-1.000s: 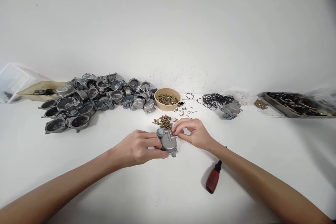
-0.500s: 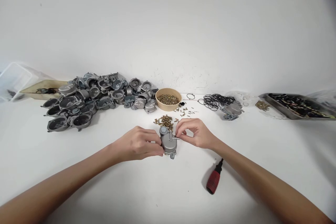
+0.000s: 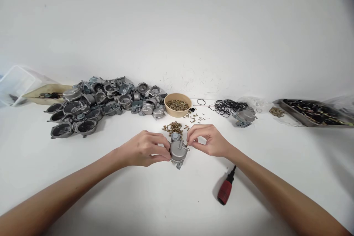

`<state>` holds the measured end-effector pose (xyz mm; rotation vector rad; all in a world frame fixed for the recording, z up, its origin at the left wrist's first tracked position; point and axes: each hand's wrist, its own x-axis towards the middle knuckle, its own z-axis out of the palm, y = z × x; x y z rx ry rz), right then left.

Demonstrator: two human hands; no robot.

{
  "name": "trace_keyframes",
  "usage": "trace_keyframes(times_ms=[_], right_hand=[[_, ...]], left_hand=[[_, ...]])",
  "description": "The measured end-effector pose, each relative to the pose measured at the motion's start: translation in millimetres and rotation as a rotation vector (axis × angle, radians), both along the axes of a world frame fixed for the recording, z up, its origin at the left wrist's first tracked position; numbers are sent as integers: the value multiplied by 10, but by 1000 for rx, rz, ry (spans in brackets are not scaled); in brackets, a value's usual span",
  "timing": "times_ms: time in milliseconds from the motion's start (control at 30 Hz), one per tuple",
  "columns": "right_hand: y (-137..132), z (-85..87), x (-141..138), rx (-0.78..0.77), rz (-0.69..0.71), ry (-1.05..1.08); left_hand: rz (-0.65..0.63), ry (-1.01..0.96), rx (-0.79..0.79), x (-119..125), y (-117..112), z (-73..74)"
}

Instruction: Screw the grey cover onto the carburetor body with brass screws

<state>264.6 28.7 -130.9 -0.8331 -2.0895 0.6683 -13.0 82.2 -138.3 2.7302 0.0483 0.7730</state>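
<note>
A red-handled screwdriver (image 3: pixel 225 188) lies nearest on the white counter (image 3: pixel 110 199), at 4 o'clock from the hands. The left hand (image 3: pixel 145 149) grips a grey metal housing (image 3: pixel 177 150) at centre; the right hand (image 3: pixel 208 141) pinches something small at its 2 o'clock edge. Loose brass screws (image 3: pixel 173 127) lie beyond, then a bowl of screws (image 3: pixel 177 104). At 10 o'clock sits a pile of housings (image 3: pixel 96 103).

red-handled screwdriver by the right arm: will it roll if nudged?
The screwdriver lies flat on the white table, untouched. Its handle looks rounded, so a sideways nudge would probably roll it. It looks rigid, and likely handle-heavy given the short shaft.
</note>
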Motion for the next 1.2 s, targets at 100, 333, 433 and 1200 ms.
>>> trace_keyframes(times_ms=[100,333,433,1200], right_hand=[[2,-7,-1,4,-1,2],[-25,4,-22,29,9,-1],[-32,7,-31,40,14,-6],[-318,324,231,204,17,-256]], left_hand=[[2,1,-34,0,3,12],[4,-20,-195,-53,21,77],[183,-39,-197,-36,-31,46],[411,-20,-463,278,-453,-366]])
